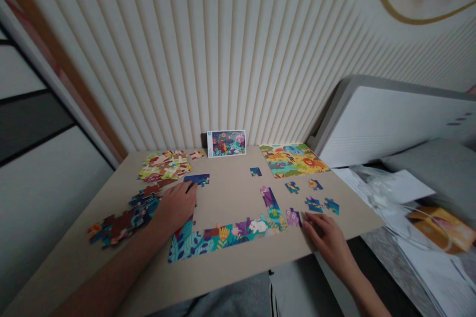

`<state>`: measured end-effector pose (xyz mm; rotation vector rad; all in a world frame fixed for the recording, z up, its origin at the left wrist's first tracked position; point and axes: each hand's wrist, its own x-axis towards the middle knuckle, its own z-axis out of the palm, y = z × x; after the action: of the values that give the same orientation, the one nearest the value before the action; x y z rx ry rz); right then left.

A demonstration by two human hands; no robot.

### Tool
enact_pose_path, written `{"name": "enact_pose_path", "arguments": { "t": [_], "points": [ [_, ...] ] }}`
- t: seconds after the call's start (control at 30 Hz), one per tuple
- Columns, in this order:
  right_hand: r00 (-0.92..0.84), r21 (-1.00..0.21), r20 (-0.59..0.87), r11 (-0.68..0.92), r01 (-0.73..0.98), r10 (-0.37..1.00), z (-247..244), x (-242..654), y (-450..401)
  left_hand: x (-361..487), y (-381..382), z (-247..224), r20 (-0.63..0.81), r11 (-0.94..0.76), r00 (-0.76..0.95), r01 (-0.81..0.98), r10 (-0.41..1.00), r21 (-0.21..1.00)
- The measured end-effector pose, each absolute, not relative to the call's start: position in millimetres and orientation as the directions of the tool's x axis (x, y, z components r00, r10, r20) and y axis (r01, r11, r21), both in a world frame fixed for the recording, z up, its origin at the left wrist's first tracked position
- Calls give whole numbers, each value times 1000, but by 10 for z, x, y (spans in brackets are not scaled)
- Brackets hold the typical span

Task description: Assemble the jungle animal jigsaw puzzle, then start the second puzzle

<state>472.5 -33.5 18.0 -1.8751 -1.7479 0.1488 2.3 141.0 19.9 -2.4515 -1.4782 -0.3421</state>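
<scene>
A partly joined jigsaw border point(238, 230) runs along the near side of the table, with a short column of pieces rising at its right end. My left hand point(178, 203) lies over the border's left side, fingers bent around a dark blue puzzle piece whose outline is mostly covered. Just beyond its fingertips is a dark blue strip point(198, 178) at the upper left corner. My right hand point(323, 233) rests on the table with fingers stretched out and the thumb apart. Its fingertips are beside a purple puzzle piece point(293, 217); whether they touch it is unclear.
Piles of loose pieces lie at left, one dark point(126, 223) and one yellow-green point(165, 164). A picture box point(226, 143) stands against the ribbed wall. At right are a finished animal puzzle point(293, 159) and several loose pieces point(314, 204). One blue piece point(255, 172) sits mid-table.
</scene>
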Motion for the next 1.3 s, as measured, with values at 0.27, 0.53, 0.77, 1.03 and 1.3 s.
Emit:
{"name": "enact_pose_path", "arguments": {
  "t": [0.27,0.53,0.77,1.03,1.3],
  "points": [
    [97,-375,306,27,927,947,173,4563,-202,7,1417,198,324,-459,478,877,816,-140],
    [92,-373,313,34,927,945,192,4556,-86,2,1404,210,310,-460,489,872,816,-165],
    [196,-319,371,-74,945,908,201,4994,-128,17,1388,223,327,-460,495,869,805,-182],
    [284,-204,304,-229,952,909,108,5416,-221,-2,1413,167,370,-479,511,859,776,-181],
    [293,-139,304,-262,955,907,173,5407,32,-28,1443,117,372,-479,507,861,778,-172]
  ]
}}
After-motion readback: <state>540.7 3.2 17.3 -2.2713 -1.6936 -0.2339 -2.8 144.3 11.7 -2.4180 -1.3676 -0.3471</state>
